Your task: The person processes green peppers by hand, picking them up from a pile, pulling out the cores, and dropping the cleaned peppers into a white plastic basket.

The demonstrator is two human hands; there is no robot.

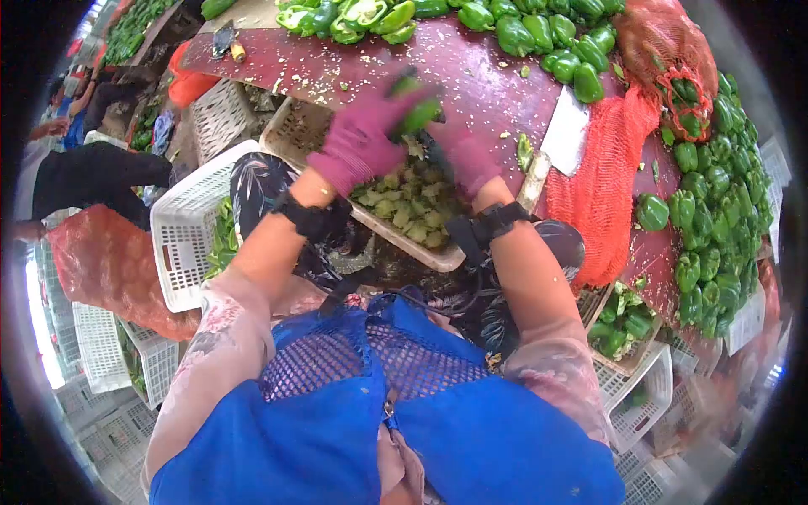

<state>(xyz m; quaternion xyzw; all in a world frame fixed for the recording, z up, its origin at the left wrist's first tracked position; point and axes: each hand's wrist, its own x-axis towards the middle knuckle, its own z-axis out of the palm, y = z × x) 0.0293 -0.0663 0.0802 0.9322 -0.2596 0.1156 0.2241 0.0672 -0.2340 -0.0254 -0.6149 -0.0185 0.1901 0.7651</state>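
My left hand [362,139], in a purple glove, is closed round a green pepper [418,114] above the near edge of the red table [471,80]. Motion blurs the fingers and the pepper. Just right of the pepper is my right hand [467,156], also gloved; its fingers are too smeared to read. Below both hands, a tray [442,257] holds pale green pepper cores [408,206]. A wide-bladed knife [566,130] lies on the table to the right, its handle toward me.
Whole peppers [547,34] and cut peppers [353,18] lie along the far side. A red mesh sack [602,194] and a large pepper heap [715,210] are at right. White crates [181,244] stand at left, near another person's dark-clothed legs [93,181].
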